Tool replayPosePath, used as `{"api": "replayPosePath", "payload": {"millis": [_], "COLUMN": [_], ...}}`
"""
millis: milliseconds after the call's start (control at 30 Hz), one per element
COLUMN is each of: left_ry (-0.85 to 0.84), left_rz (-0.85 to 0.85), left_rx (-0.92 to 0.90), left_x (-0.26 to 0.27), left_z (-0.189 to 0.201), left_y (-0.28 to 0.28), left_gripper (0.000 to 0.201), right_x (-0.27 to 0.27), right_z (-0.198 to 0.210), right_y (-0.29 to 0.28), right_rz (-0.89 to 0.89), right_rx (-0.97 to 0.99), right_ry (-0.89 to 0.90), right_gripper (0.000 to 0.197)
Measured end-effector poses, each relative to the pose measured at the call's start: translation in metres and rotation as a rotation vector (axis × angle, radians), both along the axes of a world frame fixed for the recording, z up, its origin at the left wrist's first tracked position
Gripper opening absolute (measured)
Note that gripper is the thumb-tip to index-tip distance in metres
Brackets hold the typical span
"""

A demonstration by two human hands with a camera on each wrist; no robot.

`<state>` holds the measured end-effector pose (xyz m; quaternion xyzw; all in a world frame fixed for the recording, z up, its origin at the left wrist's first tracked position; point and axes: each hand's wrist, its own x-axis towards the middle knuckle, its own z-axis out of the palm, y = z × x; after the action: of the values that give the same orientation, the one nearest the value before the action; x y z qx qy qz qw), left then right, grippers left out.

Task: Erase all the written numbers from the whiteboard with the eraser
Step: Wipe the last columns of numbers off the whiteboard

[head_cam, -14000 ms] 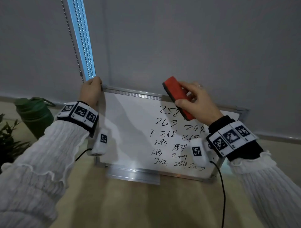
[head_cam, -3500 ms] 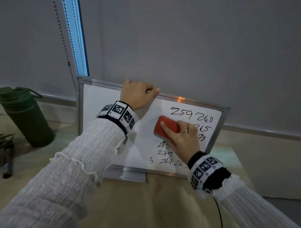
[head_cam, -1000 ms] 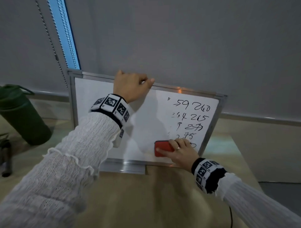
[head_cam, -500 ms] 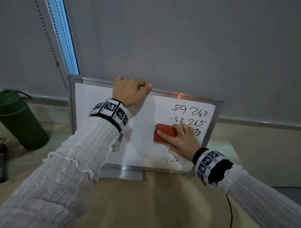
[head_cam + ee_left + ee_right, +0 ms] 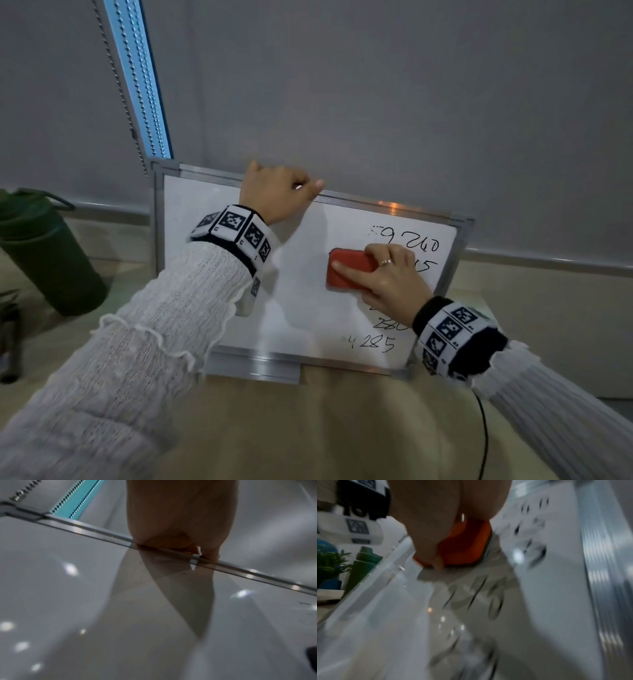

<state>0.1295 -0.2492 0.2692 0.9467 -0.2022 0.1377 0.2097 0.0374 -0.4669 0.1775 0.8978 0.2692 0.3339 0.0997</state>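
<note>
A small whiteboard point(image 5: 212, 240) in a metal frame leans against the grey wall on a tan table. My right hand point(image 5: 387, 277) grips the red eraser point(image 5: 346, 274) and presses it flat on the board, right of centre. Black numbers point(image 5: 419, 243) remain at the upper right, and more digits point(image 5: 375, 342) sit low near the bottom frame. My left hand point(image 5: 274, 195) curls over the board's top edge, gripping it. The left wrist view shows that left hand point(image 5: 180, 520) on the top rail of the whiteboard point(image 5: 68, 601). The right wrist view is blurred, with the eraser point(image 5: 462, 545) under my palm.
A dark green bottle point(image 5: 44, 253) stands on the table to the left of the board. A bead chain point(image 5: 120, 85) and a blue window strip point(image 5: 140, 78) hang behind the board's left corner. A black cable point(image 5: 484, 435) trails from my right wrist.
The eraser went from the board's lower edge up to the middle rows. Digits left of the remaining column have been wiped away. The left hand stayed on the top edge.
</note>
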Motion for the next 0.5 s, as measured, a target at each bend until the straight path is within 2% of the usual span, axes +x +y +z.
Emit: {"api": "replayPosePath", "payload": {"millis": [67, 167, 367, 433, 500], "left_ry": [0.004, -0.009, -0.048, -0.032, 0.016], "left_rz": [0.0, 0.006, 0.08, 0.09, 0.092], "left_rx": [-0.004, 0.0, -0.033, -0.03, -0.002], "left_x": [0.003, 0.006, 0.011, 0.01, 0.01], "left_z": [0.001, 0.0, 0.0, 0.004, 0.009], "left_y": [0.003, 0.011, 0.026, 0.03, 0.029], "left_gripper": [0.037, 0.039, 0.058, 0.058, 0.049], "right_x": [0.009, 0.016, -0.007, -0.006, 0.001], "right_z": [0.026, 0.05, -0.017, -0.015, -0.001], "right_y": [0.0, 0.003, 0.009, 0.004, -0.002], "right_rz": [-0.07, -0.141, -0.048, -0.102, -0.17], "right_rx": [0.127, 0.244, -0.038, 0.068, 0.23], "right_ry": [-0.023, -0.005, 0.146, 0.08, -0.036], "right_gripper": [0.072, 0.066, 0.075, 0.078, 0.072]}}
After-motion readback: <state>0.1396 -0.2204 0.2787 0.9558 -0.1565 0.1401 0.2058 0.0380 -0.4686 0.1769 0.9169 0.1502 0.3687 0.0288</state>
